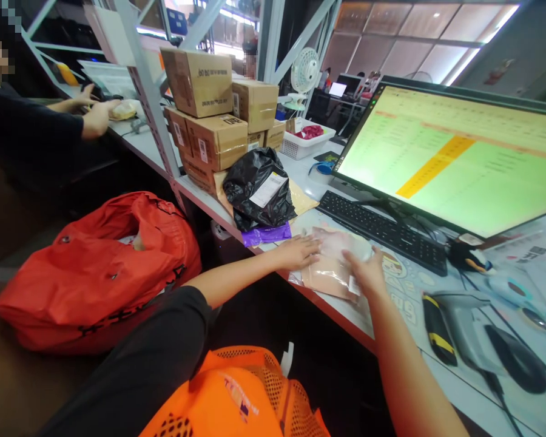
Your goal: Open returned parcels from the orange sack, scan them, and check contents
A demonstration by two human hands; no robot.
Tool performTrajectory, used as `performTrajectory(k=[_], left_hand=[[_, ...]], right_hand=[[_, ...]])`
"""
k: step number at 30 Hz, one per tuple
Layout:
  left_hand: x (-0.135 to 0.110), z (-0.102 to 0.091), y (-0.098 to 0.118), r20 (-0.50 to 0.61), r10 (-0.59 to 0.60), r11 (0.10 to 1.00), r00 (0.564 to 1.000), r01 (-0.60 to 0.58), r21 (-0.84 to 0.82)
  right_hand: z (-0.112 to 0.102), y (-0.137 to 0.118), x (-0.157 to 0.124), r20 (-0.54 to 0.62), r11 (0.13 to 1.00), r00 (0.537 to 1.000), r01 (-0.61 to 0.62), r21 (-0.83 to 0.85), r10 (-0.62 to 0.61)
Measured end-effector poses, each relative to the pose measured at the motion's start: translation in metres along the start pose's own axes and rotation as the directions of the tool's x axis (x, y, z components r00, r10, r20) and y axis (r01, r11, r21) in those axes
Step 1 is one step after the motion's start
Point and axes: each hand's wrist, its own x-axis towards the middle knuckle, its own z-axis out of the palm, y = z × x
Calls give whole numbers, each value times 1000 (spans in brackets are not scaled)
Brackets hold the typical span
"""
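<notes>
A flat brown packet in clear plastic [330, 276] lies at the desk's front edge, with a whitish upper part. My left hand [300, 252] rests flat on its left side, fingers stretched out. On the opposite side, my right hand [366, 270] grips the packet's right edge between thumb and fingers. Just beyond my left hand are a purple packet [267, 234] and a black plastic parcel [259, 188] with a white label. A keyboard [382, 230] lies behind the brown packet.
Cardboard boxes [218, 142] are stacked by the metal post. A monitor [455, 152] stands at the back right. The scanner [464, 331] and mouse [516, 358] lie to the right. An open red bag [100, 273] is at left; a co-worker's hands [97, 115] are beyond.
</notes>
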Motion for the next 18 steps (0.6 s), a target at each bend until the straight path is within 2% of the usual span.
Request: performTrajectory(k=[3, 5, 6, 8, 9, 10, 11, 13, 15, 16, 18], left_hand=[[-4, -15, 5, -28, 2, 996, 1000, 0, 89], [-7, -34, 5, -175, -31, 985, 984, 60, 164], [-8, -44, 3, -291, -74, 972, 954, 134, 191], [-11, -63, -7, -514, -194, 922, 835, 334, 194], [-12, -69, -15, -579, -256, 887, 774, 427, 179], [-15, -75, -23, -606, -315, 850, 730, 501, 161], [-18, -78, -31, -598, -369, 822, 711, 550, 147], [-27, -85, -45, -517, -468, 794, 717, 597, 109], [-40, -97, -50, -462, -530, 787, 711, 615, 44], [-46, -106, -48, -480, -531, 796, 699, 605, -1], [-58, -129, -36, -599, -477, 849, 643, 514, -123]], right_hand=[[-2, -9, -7, 143, 948, 970, -224, 228, 195], [-5, -17, -13, 209, 915, 948, -293, 279, 240], [-7, -19, -16, 206, 910, 948, -297, 288, 244], [-12, -23, -22, 168, 922, 964, -249, 297, 207], [-14, -23, -26, 151, 927, 972, -219, 304, 180], [-17, -23, -30, 137, 931, 978, -191, 310, 155], [-20, -23, -34, 126, 934, 982, -173, 313, 140], [-29, -21, -45, 110, 932, 983, -173, 317, 145], [-44, -17, -57, 55, 925, 983, -182, 333, 174], [-55, -13, -62, 12, 929, 985, -166, 332, 172], [-84, -5, -70, -45, 949, 993, -95, 300, 113]])
